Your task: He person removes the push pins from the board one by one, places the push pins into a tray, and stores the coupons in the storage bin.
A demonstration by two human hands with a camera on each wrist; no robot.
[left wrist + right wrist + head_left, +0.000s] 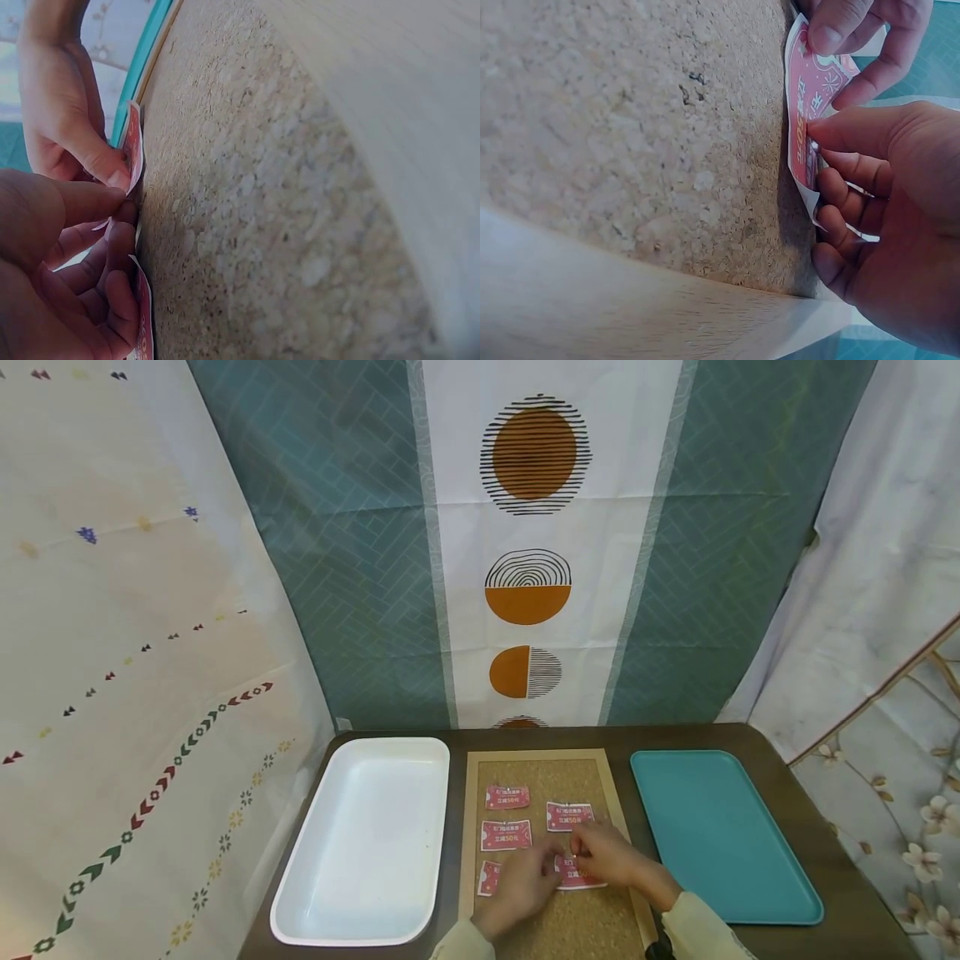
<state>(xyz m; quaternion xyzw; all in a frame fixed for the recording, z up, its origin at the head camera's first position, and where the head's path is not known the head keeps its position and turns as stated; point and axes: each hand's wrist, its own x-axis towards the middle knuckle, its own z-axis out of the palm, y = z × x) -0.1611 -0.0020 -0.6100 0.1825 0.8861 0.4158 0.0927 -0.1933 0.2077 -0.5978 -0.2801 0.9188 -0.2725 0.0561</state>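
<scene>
A red-and-white paper coupon lies at the lower right of a framed cork board, with both hands on it. My left hand pinches its left end; in the right wrist view, the thumb of that left hand presses on the coupon. From the right, my right hand reaches in, thumb and index finger pinching a small shiny pin at the coupon's face, mostly hidden by the fingertips. The coupon's near edge curls off the cork. Another coupon sits just above, and three more line the left column, the lowest partly behind my left hand.
Left of the board stands a white tray, and right of it lies a teal tray. All rest on a dark brown table. Patterned cloths hang behind and on both sides.
</scene>
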